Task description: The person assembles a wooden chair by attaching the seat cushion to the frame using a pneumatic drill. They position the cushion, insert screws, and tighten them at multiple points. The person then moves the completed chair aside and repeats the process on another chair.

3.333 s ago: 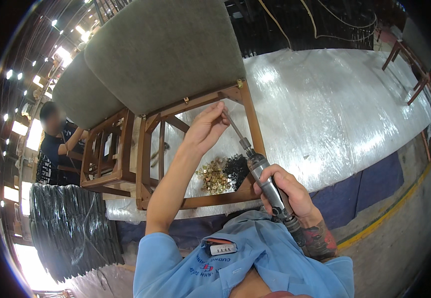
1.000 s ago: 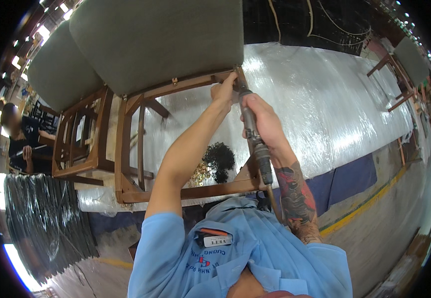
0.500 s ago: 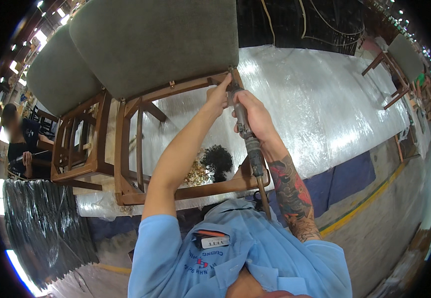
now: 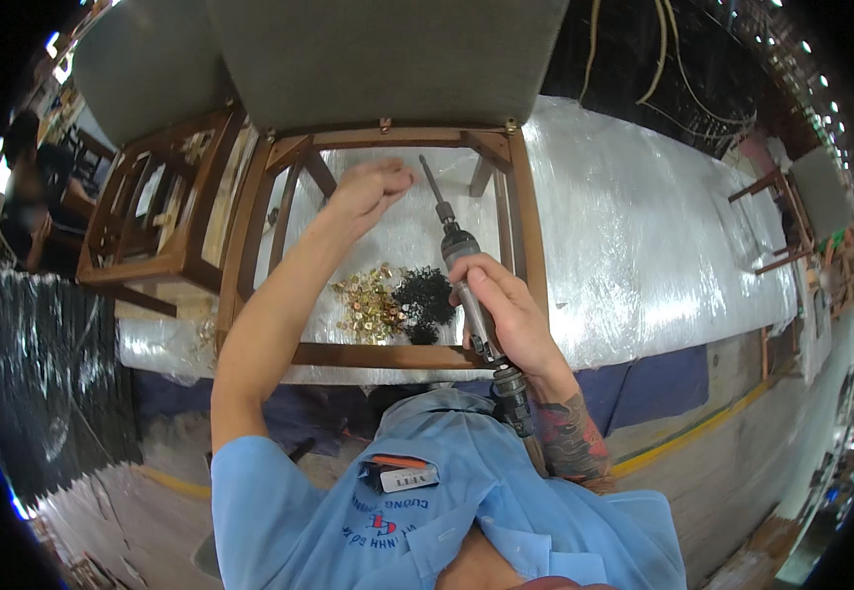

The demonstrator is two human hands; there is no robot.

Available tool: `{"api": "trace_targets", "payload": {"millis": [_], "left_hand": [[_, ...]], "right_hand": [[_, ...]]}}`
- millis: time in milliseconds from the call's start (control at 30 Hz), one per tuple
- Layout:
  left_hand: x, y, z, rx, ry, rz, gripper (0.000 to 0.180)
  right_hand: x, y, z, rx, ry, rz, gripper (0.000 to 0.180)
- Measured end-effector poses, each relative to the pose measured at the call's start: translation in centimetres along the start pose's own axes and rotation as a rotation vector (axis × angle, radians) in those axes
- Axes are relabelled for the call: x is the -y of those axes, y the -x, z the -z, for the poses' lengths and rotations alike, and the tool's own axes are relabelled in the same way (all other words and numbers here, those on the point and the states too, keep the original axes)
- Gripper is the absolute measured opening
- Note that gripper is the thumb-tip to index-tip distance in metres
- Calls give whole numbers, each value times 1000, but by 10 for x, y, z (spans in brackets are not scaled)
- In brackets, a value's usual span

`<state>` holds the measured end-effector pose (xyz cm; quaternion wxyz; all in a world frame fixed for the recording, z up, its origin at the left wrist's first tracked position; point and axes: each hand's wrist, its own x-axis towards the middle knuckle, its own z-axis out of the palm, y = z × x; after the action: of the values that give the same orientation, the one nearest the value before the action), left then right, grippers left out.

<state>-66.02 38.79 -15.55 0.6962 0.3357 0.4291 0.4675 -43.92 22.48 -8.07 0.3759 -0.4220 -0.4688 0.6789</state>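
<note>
My right hand (image 4: 503,307) is wrapped around a long grey power screwdriver (image 4: 478,315), with its bit slanting up and left over the opening of a brown wooden chair frame (image 4: 392,355). Close to the bit's tip, but apart from it, my left hand (image 4: 373,190) has its fingers pinched together; whatever they hold is too small to make out. A grey padded panel (image 4: 378,64) stands at the frame's far side, where a small brass bracket (image 4: 384,126) sits mid-rail. Inside the frame lie a heap of brass-coloured fittings (image 4: 370,303) and a heap of black screws (image 4: 423,298).
Another chair (image 4: 147,265) with a grey panel stands close on the left. Shiny plastic wrap (image 4: 633,236) covers the work surface. Farther right is one more chair (image 4: 786,211). A person (image 4: 38,192) sits at the far left, near a dark wrapped stack (image 4: 53,383).
The screwdriver has come away from the frame's far right corner, drawn back toward me and tilted left. My left hand has left that corner, moving left over the opening. The view has shifted.
</note>
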Motion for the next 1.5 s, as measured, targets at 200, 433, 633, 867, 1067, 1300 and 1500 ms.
{"api": "trace_targets", "payload": {"millis": [200,433,633,867,1067,1300,1500], "left_hand": [[-9,0,7,-9,-3,-123,38],[-13,-5,25,23,-389,48,28],[-15,-3,21,-45,-538,102,25],[-17,-7,22,84,-292,105,30],[-31,8,9,-1,-326,19,38],[-38,8,10,26,-327,-106,22],[-37,5,10,216,-97,-104,22]], "right_hand": [[-5,-2,0,-10,32,53,28],[-8,3,0,-21,29,60,30],[-5,5,-2,-35,10,41,29],[-5,4,3,20,-8,56,29],[-7,4,9,60,-47,68,29],[-5,4,8,73,-5,62,30],[-5,3,10,113,37,30,31]]}}
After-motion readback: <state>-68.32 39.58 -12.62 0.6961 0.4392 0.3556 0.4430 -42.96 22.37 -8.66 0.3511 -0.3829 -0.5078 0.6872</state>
